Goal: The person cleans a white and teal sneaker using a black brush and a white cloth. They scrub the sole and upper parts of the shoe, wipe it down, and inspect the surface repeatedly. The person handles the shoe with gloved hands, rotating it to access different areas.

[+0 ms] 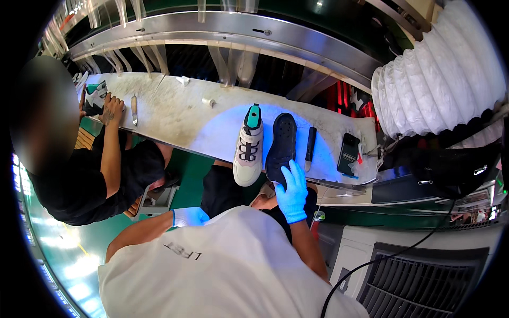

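A black shoe sole [281, 139] lies lengthwise on the white worktable. My right hand [292, 193], in a pale glove lit blue, rests on its near end with the fingers stretched out and apart. Left of the sole stands a white shoe [248, 151] with black lacing, a strap and a green patch at the heel end; its toe points toward me. A dark-handled tool [310, 148] lies just right of the sole. My left hand [191, 216], also gloved, is low by my body at the table's near side, touching nothing I can see; its fingers are hidden.
Blue light falls on the worktable [183, 119]. A black phone [348, 153] lies at its right end. On the left sits a co-worker with hands on another shoe [95, 98], beside a knife [134, 110]. A white duct [435, 74] hangs at right; a metal rail [222, 29] spans behind.
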`<state>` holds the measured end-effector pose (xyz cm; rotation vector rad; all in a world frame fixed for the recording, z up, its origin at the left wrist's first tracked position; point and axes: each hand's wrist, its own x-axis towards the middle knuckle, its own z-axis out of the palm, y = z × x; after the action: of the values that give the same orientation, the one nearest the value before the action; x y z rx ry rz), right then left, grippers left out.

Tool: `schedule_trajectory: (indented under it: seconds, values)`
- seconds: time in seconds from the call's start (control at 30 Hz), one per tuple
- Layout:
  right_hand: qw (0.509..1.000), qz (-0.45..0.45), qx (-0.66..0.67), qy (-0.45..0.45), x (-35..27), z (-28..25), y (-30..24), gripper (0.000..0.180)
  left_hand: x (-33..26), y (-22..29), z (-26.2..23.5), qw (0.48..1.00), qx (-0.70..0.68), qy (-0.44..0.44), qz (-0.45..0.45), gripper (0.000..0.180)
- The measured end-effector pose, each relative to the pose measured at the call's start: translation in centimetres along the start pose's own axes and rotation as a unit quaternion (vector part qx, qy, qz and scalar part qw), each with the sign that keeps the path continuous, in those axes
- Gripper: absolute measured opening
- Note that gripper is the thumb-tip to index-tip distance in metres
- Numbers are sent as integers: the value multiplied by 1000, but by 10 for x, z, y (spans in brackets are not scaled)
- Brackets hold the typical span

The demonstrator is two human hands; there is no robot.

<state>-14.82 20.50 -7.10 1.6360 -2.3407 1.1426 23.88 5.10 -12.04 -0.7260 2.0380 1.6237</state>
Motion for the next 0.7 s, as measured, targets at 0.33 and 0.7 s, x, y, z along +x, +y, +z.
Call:
schedule_trajectory:
  seconds: [0.33, 0.7]
  values:
    - [998, 1, -13, 58, 13, 7, 16, 51, 74, 195, -68, 658, 422, 459, 423, 65]
    - [979, -7, 158, 127, 57, -127, -85, 26, 27, 336, -112, 902, 43, 293, 315, 54]
